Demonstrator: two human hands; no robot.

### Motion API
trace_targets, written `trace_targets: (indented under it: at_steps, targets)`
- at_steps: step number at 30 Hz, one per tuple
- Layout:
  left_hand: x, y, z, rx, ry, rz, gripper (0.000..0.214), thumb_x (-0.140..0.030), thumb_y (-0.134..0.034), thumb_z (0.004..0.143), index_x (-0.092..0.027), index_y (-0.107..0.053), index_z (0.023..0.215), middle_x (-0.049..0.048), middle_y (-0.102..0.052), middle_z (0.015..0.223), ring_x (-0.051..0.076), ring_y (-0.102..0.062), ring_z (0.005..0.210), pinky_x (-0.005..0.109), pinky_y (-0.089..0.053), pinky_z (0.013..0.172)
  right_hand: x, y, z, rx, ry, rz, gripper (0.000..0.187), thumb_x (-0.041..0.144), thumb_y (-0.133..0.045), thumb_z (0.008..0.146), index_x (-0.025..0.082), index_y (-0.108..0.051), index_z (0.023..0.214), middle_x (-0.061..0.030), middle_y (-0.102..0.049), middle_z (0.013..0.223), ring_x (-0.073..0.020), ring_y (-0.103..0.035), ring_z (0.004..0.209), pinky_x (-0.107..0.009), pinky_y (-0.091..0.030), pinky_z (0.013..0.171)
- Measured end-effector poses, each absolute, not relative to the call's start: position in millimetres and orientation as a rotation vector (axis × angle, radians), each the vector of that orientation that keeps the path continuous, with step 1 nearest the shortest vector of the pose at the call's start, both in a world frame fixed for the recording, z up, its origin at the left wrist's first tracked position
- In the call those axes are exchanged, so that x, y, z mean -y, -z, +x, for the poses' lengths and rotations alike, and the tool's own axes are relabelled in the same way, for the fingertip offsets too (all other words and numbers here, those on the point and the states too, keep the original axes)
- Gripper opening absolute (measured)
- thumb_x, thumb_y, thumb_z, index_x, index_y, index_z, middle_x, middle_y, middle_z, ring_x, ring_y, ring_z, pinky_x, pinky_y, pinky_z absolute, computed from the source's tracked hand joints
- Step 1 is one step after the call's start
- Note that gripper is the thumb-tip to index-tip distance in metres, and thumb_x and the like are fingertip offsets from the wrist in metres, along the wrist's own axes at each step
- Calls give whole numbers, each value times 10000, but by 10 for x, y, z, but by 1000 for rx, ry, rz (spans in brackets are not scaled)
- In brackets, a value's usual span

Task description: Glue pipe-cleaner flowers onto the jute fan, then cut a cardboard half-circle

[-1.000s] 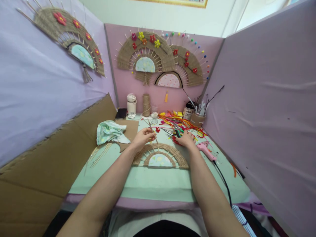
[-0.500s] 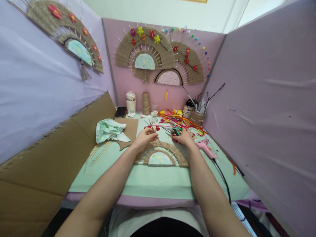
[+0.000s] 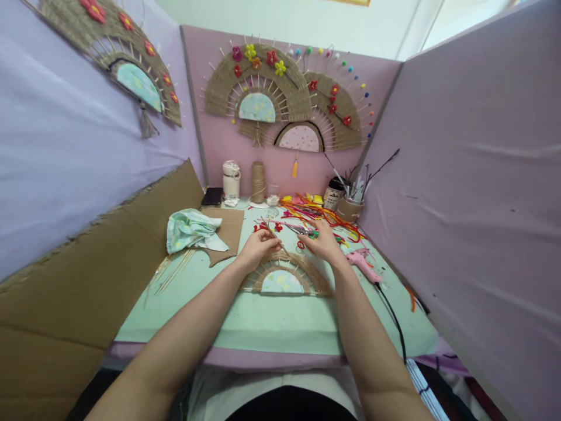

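My left hand [image 3: 259, 247] pinches a thin brown twig [image 3: 285, 252] between thumb and fingertips. The twig slants over the top edge of a small woven twine fan [image 3: 316, 273], which lies flat with a pale floral half-circle at its base. To the right, my right hand [image 3: 325, 242] hovers with fingers apart and nothing visible in them. Under and beside its fingertips lie pliers [image 3: 310, 233] with green on the handles, and a red ring-shaped handle [image 3: 300, 245]. Small red flowers [image 3: 279, 227] rest just beyond my left hand.
Colourful pipe cleaners [image 3: 337, 217] spread across the back right. A pink glue gun [image 3: 364, 266] with a black cord lies at right. Crumpled floral cloth [image 3: 190, 229], cardboard [image 3: 232, 228] and thin sticks [image 3: 177, 270] are at left. A twine spool [image 3: 258, 182] and white bottle [image 3: 231, 180] stand behind.
My right hand has let go of the dark-handled tool beside the pliers, and its fingers have spread. My left hand keeps the twig over the fan, nearly unmoved.
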State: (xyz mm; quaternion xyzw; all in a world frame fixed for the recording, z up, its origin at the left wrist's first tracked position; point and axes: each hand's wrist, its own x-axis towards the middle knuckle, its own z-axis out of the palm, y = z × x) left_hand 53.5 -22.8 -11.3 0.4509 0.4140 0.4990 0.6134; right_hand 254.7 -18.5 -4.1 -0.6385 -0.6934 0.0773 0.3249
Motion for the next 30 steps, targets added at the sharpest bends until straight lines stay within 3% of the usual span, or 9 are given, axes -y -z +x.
trace_targets:
  at_steps: [2, 6, 11, 15, 20, 30]
  targets:
    - [229, 147, 570, -939, -1161, 1024, 219, -168, -776, 674, -122, -570, 732, 44, -686, 713, 125, -663, 689, 277, -546, 742, 344, 4, 2372, 1919, -307, -1469, 412, 402, -636, 793, 164, -617, 1128, -96, -662, 1083, -195, -610, 954, -299, -446, 838]
    - [252, 204, 640, -900, -1147, 1037, 249, -216, -791, 654, -129, -568, 720, 27, -667, 709, 123, -657, 697, 288, -538, 779, 549, 54, 2175, 2033, -248, -1397, 111, 250, -600, 836, 182, -682, 870, -43, -699, 831, -162, -606, 762, -268, -430, 725]
    - [250, 202, 550, -1031, -913, 1339, 224, -242, -720, 684, -132, -636, 861, 46, -700, 756, 147, -651, 662, 270, -517, 659, 603, 129, 2399, 2006, -51, -1491, 154, 151, -548, 851, 180, -698, 868, -63, -696, 868, -181, -597, 857, -278, -409, 791]
    - [114, 147, 311, -1364, -899, 1638, 116, -238, -590, 711, -141, -654, 716, 15, -646, 595, 142, -569, 548, 246, -428, 537, 671, 176, 2602, 2045, -19, -1669, 194, 142, -525, 861, 177, -714, 827, -75, -688, 870, -188, -591, 870, -277, -397, 789]
    - [-41, 99, 131, -1612, -1251, 1659, 184, -258, -521, 723, -140, -661, 699, 19, -647, 640, 162, -578, 649, 260, -430, 628, 748, 224, 2599, 2107, -65, -1771, 185, 158, -548, 856, 183, -730, 837, -69, -687, 887, -192, -594, 892, -270, -393, 784]
    - [12, 260, 285, -1447, -984, 2073, 169, -232, -618, 742, -198, -740, 854, 56, -713, 915, 180, -600, 766, 289, -464, 765, 750, 282, 2618, 2105, -123, -1834, 213, 182, -531, 852, 200, -744, 860, -68, -706, 913, -198, -606, 915, -263, -403, 785]
